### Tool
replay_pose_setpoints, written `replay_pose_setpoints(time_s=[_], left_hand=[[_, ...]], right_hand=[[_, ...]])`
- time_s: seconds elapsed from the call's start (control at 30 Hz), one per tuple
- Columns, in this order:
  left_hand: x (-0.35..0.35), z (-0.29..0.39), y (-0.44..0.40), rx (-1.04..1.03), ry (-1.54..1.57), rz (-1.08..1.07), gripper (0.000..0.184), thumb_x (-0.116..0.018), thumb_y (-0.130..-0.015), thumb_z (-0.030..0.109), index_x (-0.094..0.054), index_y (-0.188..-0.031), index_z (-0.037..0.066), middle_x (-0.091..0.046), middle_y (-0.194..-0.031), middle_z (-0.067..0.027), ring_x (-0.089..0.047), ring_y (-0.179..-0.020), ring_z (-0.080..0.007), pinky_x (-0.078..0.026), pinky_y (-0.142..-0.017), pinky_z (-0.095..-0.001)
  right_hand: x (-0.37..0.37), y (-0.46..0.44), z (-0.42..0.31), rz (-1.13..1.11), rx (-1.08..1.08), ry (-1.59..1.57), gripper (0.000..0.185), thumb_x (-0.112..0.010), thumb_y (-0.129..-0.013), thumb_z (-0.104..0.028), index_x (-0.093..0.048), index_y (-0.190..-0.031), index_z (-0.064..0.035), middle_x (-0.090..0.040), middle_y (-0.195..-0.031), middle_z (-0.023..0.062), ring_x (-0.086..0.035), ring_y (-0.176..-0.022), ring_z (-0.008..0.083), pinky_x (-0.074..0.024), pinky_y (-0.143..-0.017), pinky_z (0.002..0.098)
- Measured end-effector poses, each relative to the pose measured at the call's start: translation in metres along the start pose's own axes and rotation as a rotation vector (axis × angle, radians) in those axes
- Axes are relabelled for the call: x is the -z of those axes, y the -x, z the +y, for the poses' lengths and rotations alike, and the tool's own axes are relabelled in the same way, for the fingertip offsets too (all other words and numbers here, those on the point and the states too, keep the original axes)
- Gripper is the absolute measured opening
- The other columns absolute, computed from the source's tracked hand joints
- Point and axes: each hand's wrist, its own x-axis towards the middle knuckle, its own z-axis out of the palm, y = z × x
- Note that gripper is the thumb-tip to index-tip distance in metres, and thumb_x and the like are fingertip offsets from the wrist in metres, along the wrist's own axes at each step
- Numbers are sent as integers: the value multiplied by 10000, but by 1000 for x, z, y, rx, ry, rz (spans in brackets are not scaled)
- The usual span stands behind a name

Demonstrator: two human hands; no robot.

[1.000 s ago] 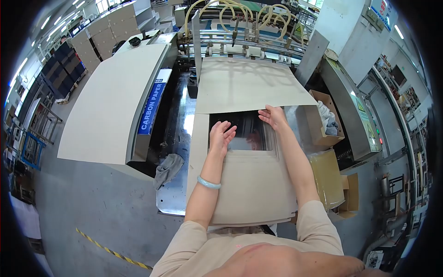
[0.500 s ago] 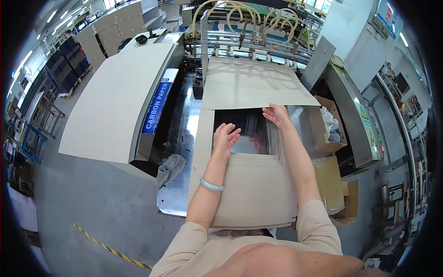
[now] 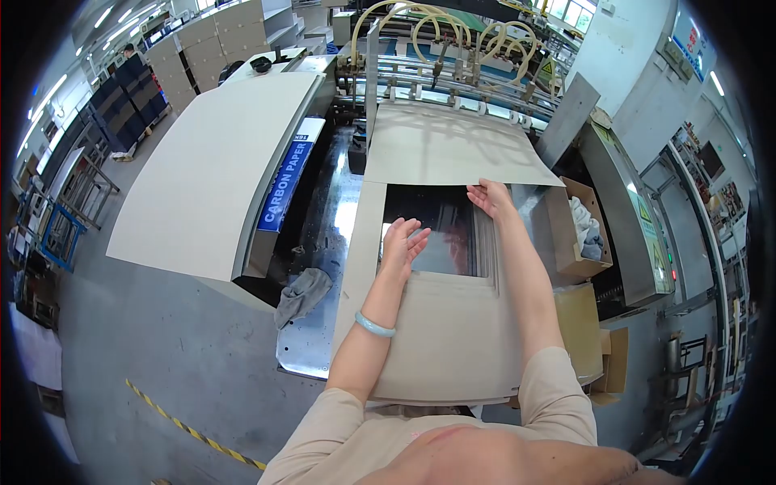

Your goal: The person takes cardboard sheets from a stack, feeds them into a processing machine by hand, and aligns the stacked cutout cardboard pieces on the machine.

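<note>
My left hand hovers over the left part of a dark, shiny surface, fingers apart and holding nothing. Up and to the right, my right hand has its fingers bent at the near edge of a large beige sheet; whether they grip it is hard to see. That sheet lies in front of the machine's rollers. Below the shiny surface, close to my body, rests a stack of beige sheets. A strip of beige board runs along the left side.
On the left, another large sheet covers a stand beside a blue carbon paper box. A grey cloth lies on the metal table edge. At right are a cardboard box with rags and a metal guard.
The whole view has shifted, so the machine and sheets appear farther right. Both hands keep nearly the same pose over the shiny surface and at the sheet's edge.
</note>
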Motion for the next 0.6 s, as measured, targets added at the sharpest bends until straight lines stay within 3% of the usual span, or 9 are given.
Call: replay_pose_setpoints(time_s=[0.13, 0.27, 0.37, 0.47, 0.53, 0.57, 0.6], left_hand=[[2, -2, -3, 10, -30, -34, 653, -623, -864, 167, -256, -1375, -8, -501, -1150, -156, -624, -943, -239, -524, -730, -264], [0, -2, -3, 20, -16, -6, 406, -621, -871, 177, -412, -1189, 35, -527, -1138, -168, -615, -989, -279, -519, -748, -267], [1, -1, -1, 19, -37, -3, 416, -610, -878, 178, -410, -1209, 26, -524, -1145, -170, -613, -996, -277, -519, -756, -269], [-4, -1, -2, 18, -43, -3, 425, -600, -885, 178, -408, -1228, 17, -521, -1151, -173, -612, -1002, -275, -519, -763, -271], [-6, 0, -2, 13, -76, 5, 522, -599, -877, 170, -342, -1300, 3, -508, -1156, -167, -614, -970, -252, -518, -742, -266], [-5, 0, -1, 15, -89, 13, 571, -599, -873, 165, -310, -1336, -4, -501, -1158, -165, -615, -955, -241, -518, -732, -263], [-5, 0, 1, 20, -102, 23, 621, -599, -869, 161, -277, -1372, -11, -495, -1160, -162, -616, -939, -230, -517, -721, -260]], right_hand=[[-2, -4, -5, -14, -38, 40, 268, -519, -923, -100, -519, -1141, 57, -640, -903, 147, -653, -768, 226, -565, -635, 306], [3, 1, -5, -35, -80, 89, 287, -518, -926, -104, -518, -1164, 56, -643, -916, 148, -651, -773, 230, -563, -639, 307], [-28, 51, -21, -52, 75, 345, 352, -539, -927, -122, -487, -1246, 15, -636, -999, 134, -637, -810, 208, -548, -665, 291], [-70, 143, -63, -86, 867, 114, 406, -535, -922, -86, -437, -1314, -45, -572, -1185, 118, -612, -830, 188, -530, -689, 284], [-89, 221, -86, -116, 1384, -42, 418, -472, -914, -40, -405, -1325, -12, -548, -1234, 102, -595, -838, 181, -525, -701, 274], [-81, 255, -82, -129, 1368, -28, 418, -472, -914, -40, -405, -1325, -12, -548, -1234, 102, -595, -838, 181, -525, -701, 274], [-67, 287, -74, -397, 1593, -260, 393, -482, -916, -232, -480, -1255, -33, -541, -1237, 137, -535, -992, 180, -477, -772, 296]])
